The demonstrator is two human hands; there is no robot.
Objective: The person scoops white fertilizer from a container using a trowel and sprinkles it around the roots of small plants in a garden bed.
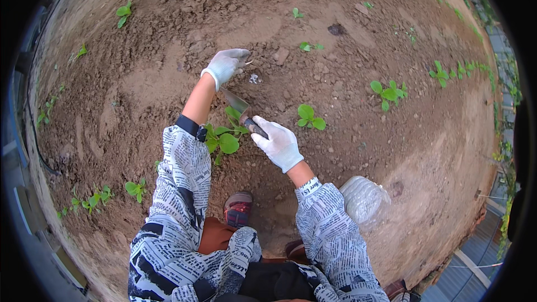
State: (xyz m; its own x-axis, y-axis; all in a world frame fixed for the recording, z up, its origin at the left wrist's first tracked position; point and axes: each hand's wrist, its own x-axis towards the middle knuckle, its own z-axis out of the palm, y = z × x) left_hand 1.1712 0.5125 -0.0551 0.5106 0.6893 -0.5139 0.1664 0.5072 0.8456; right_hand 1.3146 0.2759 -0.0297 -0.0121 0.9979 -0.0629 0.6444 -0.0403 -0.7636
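Note:
My right hand [279, 142], in a white glove, grips the dark handle of a hand trowel [239, 104]. The trowel's metal blade points up and left, just above the soil and close to a leafy green seedling [228, 142]. Farther out, my left hand [226, 66], also gloved, hangs low over the loose brown soil with its fingers pointing right. A thin pale sliver shows by its fingertips; whether the fingers hold it is unclear. A small whitish patch [254, 78] lies on the soil beside that hand. Another seedling [311, 117] grows right of the trowel.
A clear plastic-wrapped bundle [364, 200] lies by my right forearm. More seedlings [389, 93] stand in rows across the soil bed [159, 88]. A black hose [40, 151] runs along the left edge. My shoe [238, 209] rests on soil below the trowel.

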